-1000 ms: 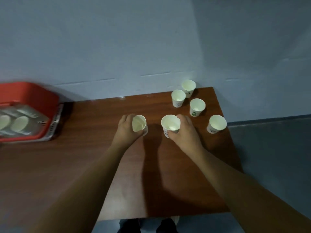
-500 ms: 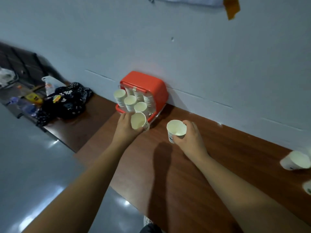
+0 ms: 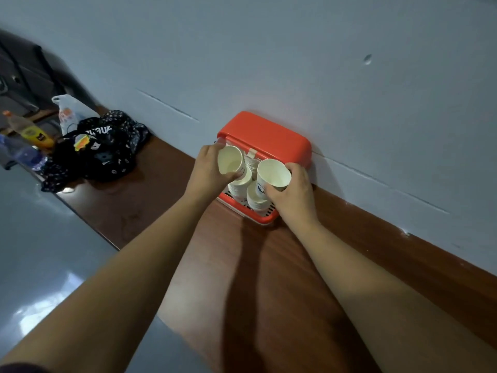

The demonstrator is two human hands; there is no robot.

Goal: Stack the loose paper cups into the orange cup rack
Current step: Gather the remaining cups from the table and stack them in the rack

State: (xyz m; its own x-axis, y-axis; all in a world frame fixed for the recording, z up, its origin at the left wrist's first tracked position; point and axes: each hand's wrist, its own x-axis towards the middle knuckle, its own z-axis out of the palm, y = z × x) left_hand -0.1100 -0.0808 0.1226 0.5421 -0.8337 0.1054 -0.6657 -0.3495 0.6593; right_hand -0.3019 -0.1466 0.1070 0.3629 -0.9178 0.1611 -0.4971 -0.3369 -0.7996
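Note:
The orange cup rack (image 3: pixel 269 137) stands on the brown table against the wall, with stacks of white paper cups (image 3: pixel 239 188) lying inside it, mouths toward me. My left hand (image 3: pixel 208 170) grips one paper cup (image 3: pixel 230 162) right in front of the rack's left stack. My right hand (image 3: pixel 293 191) grips a second paper cup (image 3: pixel 273 175) just over the right stack. Both held cups are tilted with their open mouths facing me. The hands and cups hide much of the rack's inside.
The brown table (image 3: pixel 255 278) runs along the pale wall. At its far left lie a black patterned bag (image 3: pixel 99 149), a white plastic bag (image 3: pixel 71 114) and drink bottles (image 3: pixel 29 130). A grey floor lies to the left below the table edge.
My view swung left from the loose cups to the rack. Both hands carried their cups across the table and now hold them at the rack's stacks.

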